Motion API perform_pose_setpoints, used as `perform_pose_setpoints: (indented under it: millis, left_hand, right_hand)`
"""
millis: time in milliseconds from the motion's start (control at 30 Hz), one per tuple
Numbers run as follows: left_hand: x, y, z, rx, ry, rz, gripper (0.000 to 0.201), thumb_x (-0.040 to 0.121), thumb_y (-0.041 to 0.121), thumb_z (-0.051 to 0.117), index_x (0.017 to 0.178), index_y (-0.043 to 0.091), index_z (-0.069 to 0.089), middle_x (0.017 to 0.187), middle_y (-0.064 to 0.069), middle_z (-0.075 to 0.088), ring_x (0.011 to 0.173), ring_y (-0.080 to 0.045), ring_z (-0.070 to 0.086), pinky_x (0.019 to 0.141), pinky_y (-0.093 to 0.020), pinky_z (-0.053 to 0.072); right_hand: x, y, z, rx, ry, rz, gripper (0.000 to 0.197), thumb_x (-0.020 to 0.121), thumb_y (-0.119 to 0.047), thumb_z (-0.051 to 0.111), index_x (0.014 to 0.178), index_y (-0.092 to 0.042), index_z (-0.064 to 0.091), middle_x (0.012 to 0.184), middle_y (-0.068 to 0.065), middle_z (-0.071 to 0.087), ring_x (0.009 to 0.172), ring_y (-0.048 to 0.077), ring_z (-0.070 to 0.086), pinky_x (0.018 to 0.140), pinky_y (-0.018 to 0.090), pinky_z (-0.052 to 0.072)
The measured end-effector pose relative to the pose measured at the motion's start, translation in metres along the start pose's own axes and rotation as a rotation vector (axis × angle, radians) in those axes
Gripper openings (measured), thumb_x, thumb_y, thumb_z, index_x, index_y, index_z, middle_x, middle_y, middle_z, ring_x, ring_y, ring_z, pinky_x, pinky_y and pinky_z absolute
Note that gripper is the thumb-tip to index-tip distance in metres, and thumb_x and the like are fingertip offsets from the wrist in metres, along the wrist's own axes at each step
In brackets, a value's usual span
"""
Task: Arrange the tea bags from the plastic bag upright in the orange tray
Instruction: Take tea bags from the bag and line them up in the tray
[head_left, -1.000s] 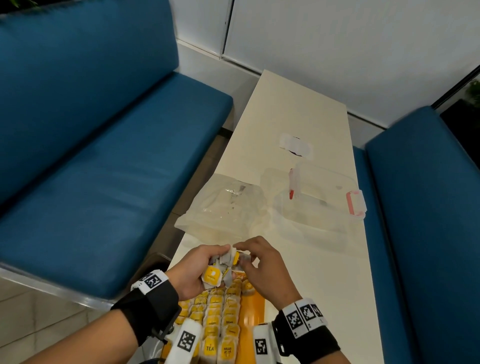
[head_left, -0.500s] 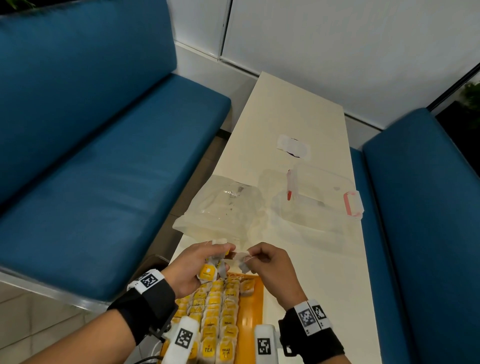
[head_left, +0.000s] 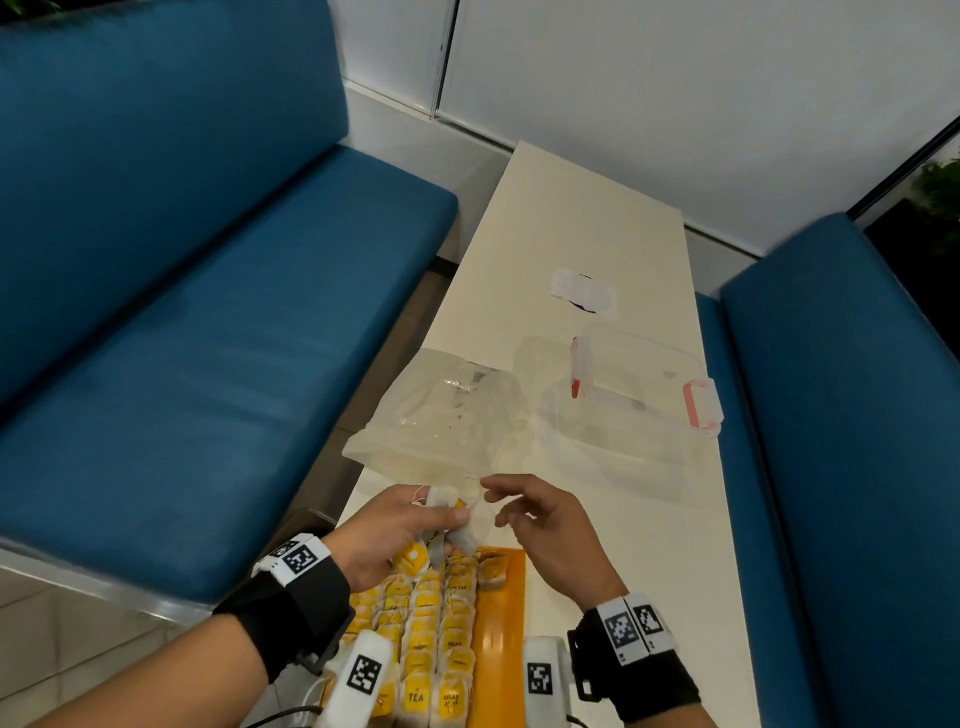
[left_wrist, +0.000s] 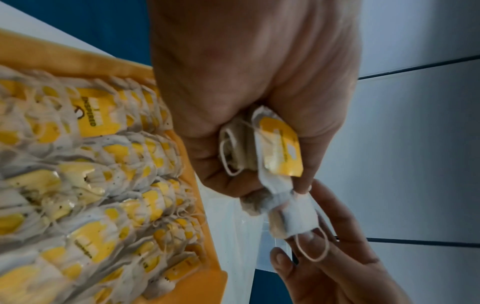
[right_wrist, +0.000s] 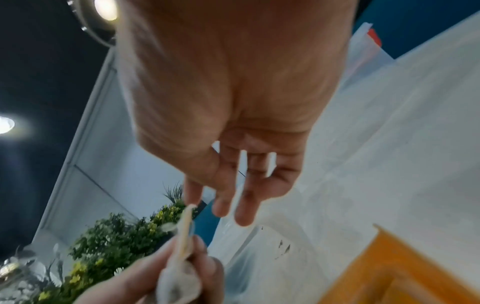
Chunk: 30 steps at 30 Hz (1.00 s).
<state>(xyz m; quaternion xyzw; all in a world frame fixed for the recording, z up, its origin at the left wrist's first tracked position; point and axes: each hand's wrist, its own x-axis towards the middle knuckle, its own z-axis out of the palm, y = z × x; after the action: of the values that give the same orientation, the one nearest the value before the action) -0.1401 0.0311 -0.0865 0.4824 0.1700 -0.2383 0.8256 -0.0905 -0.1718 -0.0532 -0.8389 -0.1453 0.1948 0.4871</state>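
Head view, bottom centre: an orange tray (head_left: 500, 629) sits on the near end of a pale table (head_left: 587, 234), its left part packed with rows of upright tea bags (head_left: 431, 644) showing yellow tags; a bare orange strip remains along its right side.
Left hand: the left hand (head_left: 387, 530), just above the tray's far end, has its fingers curled round a small bunch of tea bags (head_left: 470, 525); one white bag sticks out past the thumb toward the right hand.
Left wrist view: the held bunch (left_wrist: 275, 152) shows one yellow tag and loops of string, its free end (left_wrist: 293, 218) hanging down onto the other hand's fingertips (left_wrist: 309, 236).
Right hand: the right hand (head_left: 540, 519), lower centre, is loosely spread, fingers relaxed, and grips nothing; its fingertips lie right at the protruding bag.
Right wrist view: straight fingers (right_wrist: 241, 209) point down beside a bag's edge (right_wrist: 185, 232).
Middle of frame: a clear plastic bag (head_left: 441, 426) lies crumpled on the table, just beyond the hands.
Right of it: a clear lidded box (head_left: 639, 405) with pink clips.
Farther up: a white label (head_left: 584, 291) on the tabletop.
Both sides: blue benches (head_left: 208, 312) flank the table.
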Motion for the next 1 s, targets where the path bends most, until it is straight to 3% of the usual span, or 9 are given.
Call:
perform_pose_setpoints:
  millis: [100, 200, 267, 433, 600, 667, 800, 900, 1000]
  left_hand:
    - [-0.001, 0.002, 0.001, -0.031, -0.032, -0.049, 0.011, 0.094, 0.006, 0.067, 0.089, 0.002, 0.075, 0.085, -0.019, 0.072, 0.070, -0.022, 0.070, 0.064, -0.030, 0.059]
    - [0.000, 0.001, 0.000, -0.035, -0.044, -0.083, 0.011, 0.094, 0.008, 0.068, 0.096, -0.001, 0.074, 0.094, -0.023, 0.071, 0.081, -0.028, 0.071, 0.075, -0.036, 0.059]
    - [0.000, 0.000, -0.001, -0.050, -0.057, -0.110, 0.015, 0.092, 0.009, 0.071, 0.102, -0.002, 0.073, 0.097, -0.024, 0.070, 0.084, -0.030, 0.069, 0.077, -0.038, 0.057]
    - [0.001, -0.004, -0.003, -0.081, -0.073, -0.137, 0.016, 0.090, 0.015, 0.076, 0.097, 0.001, 0.075, 0.094, -0.022, 0.069, 0.080, -0.029, 0.066, 0.075, -0.037, 0.054]
    - [0.004, -0.005, -0.008, -0.023, 0.055, -0.064, 0.024, 0.099, 0.013, 0.064, 0.105, -0.010, 0.071, 0.096, -0.020, 0.074, 0.067, -0.018, 0.068, 0.063, -0.029, 0.057]
    - [0.005, -0.009, -0.011, 0.013, 0.078, -0.026, 0.023, 0.099, 0.014, 0.064, 0.105, -0.006, 0.072, 0.102, -0.019, 0.074, 0.065, -0.013, 0.066, 0.062, -0.027, 0.054]
    - [0.008, -0.016, -0.015, 0.070, 0.117, -0.010, 0.022, 0.098, 0.015, 0.065, 0.105, -0.004, 0.074, 0.101, -0.012, 0.076, 0.071, -0.012, 0.068, 0.066, -0.026, 0.055]
    - [0.007, -0.020, -0.017, 0.127, 0.131, -0.003, 0.023, 0.097, 0.017, 0.067, 0.102, -0.003, 0.076, 0.098, -0.007, 0.077, 0.076, -0.015, 0.066, 0.070, -0.028, 0.054]
    - [0.007, -0.020, -0.020, 0.166, 0.142, -0.014, 0.023, 0.096, 0.020, 0.069, 0.099, 0.000, 0.077, 0.103, -0.014, 0.076, 0.085, -0.024, 0.067, 0.078, -0.037, 0.056]
  right_hand:
    - [0.000, -0.003, -0.003, -0.038, -0.046, -0.092, 0.042, 0.086, 0.007, 0.063, 0.102, -0.029, 0.077, 0.106, -0.011, 0.070, 0.089, 0.013, 0.065, 0.076, 0.030, 0.052]
    - [-0.001, -0.005, -0.004, -0.014, -0.062, -0.152, 0.031, 0.083, 0.003, 0.070, 0.097, -0.023, 0.079, 0.105, -0.009, 0.069, 0.089, 0.015, 0.065, 0.068, 0.040, 0.050]
    - [-0.001, -0.006, -0.004, -0.030, -0.097, -0.175, 0.032, 0.083, 0.005, 0.070, 0.099, -0.022, 0.079, 0.108, -0.008, 0.068, 0.088, 0.015, 0.065, 0.065, 0.041, 0.047]
    - [-0.001, -0.007, -0.001, -0.088, -0.083, -0.222, 0.025, 0.082, 0.004, 0.074, 0.088, -0.020, 0.081, 0.102, -0.010, 0.068, 0.090, 0.013, 0.064, 0.066, 0.016, 0.042]
    - [0.004, -0.006, -0.017, -0.300, -0.035, -0.167, 0.022, 0.088, -0.001, 0.071, 0.095, -0.019, 0.080, 0.090, -0.011, 0.064, 0.084, 0.002, 0.062, 0.072, 0.010, 0.041]
    - [0.001, -0.003, -0.020, -0.455, -0.074, -0.133, 0.021, 0.091, -0.005, 0.066, 0.101, -0.020, 0.079, 0.089, -0.016, 0.060, 0.081, -0.004, 0.058, 0.074, 0.008, 0.041]
    - [-0.012, 0.002, -0.015, -0.661, -0.178, -0.033, 0.018, 0.092, -0.017, 0.062, 0.102, -0.025, 0.074, 0.090, -0.019, 0.057, 0.084, 0.000, 0.056, 0.078, 0.018, 0.047]
    - [-0.022, 0.007, -0.009, -0.790, -0.266, 0.016, 0.017, 0.091, -0.023, 0.061, 0.102, -0.029, 0.073, 0.097, -0.014, 0.066, 0.090, 0.008, 0.060, 0.075, 0.023, 0.045]
    - [-0.024, 0.014, -0.001, -0.882, -0.385, 0.050, 0.021, 0.088, -0.021, 0.062, 0.103, -0.028, 0.075, 0.105, -0.007, 0.072, 0.095, 0.015, 0.064, 0.079, 0.029, 0.050]
